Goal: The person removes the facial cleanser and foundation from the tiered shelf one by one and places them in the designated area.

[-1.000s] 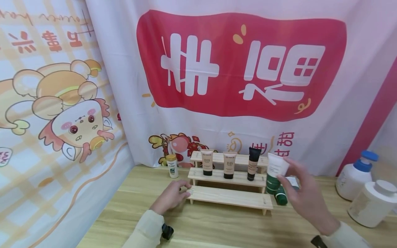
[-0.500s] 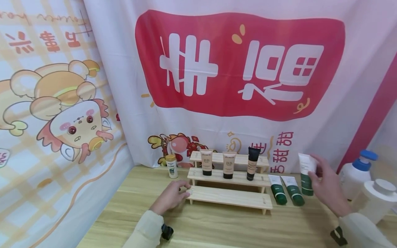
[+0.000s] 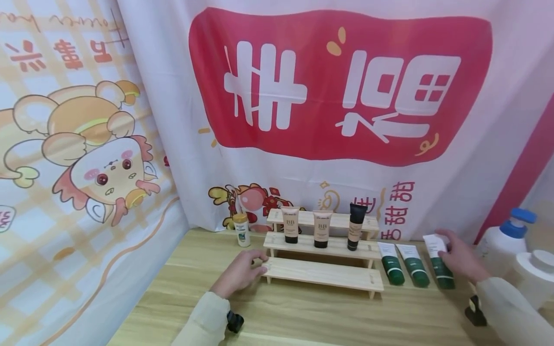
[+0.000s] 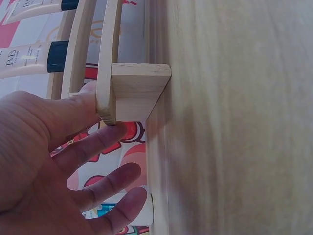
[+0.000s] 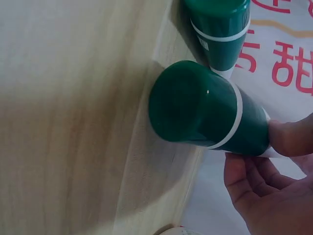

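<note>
My right hand [image 3: 462,257] pinches the white end of a white-and-green tube [image 3: 443,269], which lies slanted at the table, green cap toward me. In the right wrist view the thumb and fingers [image 5: 244,181] are around that tube's end, its green cap [image 5: 178,105] close to the wood. Two similar tubes [image 3: 391,266] lie in a row to its left. My left hand [image 3: 240,274] holds the left end of the lowest step of a three-step wooden rack [image 3: 322,274]. In the left wrist view its thumb and index finger pinch the step's end [image 4: 106,98]; the other fingers are spread.
Two beige BB tubes [image 3: 291,226] and a black-topped beige tube [image 3: 356,228] stand on the rack's middle step. A small yellow-capped bottle [image 3: 242,231] is left of it. White bottles, one with a blue pump [image 3: 512,226], stand right of my right hand. Printed cloth [image 3: 329,168] hangs behind.
My right hand has carried the tube rightward from beside the rack, past the two lying tubes, and lowered it beside them. My left hand has stayed at the rack.
</note>
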Demonstrator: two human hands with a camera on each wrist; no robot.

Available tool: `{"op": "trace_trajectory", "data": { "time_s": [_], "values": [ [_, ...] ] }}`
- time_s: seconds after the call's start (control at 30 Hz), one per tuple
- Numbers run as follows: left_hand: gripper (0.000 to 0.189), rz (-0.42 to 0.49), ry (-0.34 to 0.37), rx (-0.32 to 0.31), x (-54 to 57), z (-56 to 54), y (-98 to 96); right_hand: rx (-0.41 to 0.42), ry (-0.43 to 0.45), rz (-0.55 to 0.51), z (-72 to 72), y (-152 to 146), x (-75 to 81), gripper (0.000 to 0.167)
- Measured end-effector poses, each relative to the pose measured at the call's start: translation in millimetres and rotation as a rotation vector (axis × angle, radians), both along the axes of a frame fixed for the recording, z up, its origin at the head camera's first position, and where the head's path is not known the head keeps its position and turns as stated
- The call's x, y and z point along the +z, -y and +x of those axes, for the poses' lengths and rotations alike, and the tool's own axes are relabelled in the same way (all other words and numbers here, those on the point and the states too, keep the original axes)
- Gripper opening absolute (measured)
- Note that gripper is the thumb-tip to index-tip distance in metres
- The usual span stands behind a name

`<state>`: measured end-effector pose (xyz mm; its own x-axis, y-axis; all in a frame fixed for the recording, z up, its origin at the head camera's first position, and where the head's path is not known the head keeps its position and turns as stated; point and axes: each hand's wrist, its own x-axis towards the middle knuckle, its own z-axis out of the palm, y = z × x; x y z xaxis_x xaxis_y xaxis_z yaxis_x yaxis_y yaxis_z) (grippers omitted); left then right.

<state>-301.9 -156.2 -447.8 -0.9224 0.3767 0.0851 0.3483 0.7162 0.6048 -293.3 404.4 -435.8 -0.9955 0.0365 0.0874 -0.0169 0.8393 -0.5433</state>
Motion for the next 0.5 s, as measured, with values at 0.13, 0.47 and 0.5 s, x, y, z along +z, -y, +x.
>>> {"op": "trace_trajectory", "data": {
  "time_s": [0.13, 0.47, 0.5],
  "values": [
    [0.02, -0.005, -0.002, 0.003, 0.7, 0.0, 0.5, -0.013, 0.109, -0.025, -9.8, -5, -2.1, 0.066],
    [0.02, -0.004, 0.011, -0.004, 2.5, 1.3, -3.2, -0.007, 0.207, 0.013, -21.5, -16, -2.7, 0.049],
    [0.02, -0.006, 0.006, -0.007, 2.3, 1.0, -3.3, -0.006, 0.202, 0.024, -21.4, -17, -2.8, 0.047]
  ]
}}
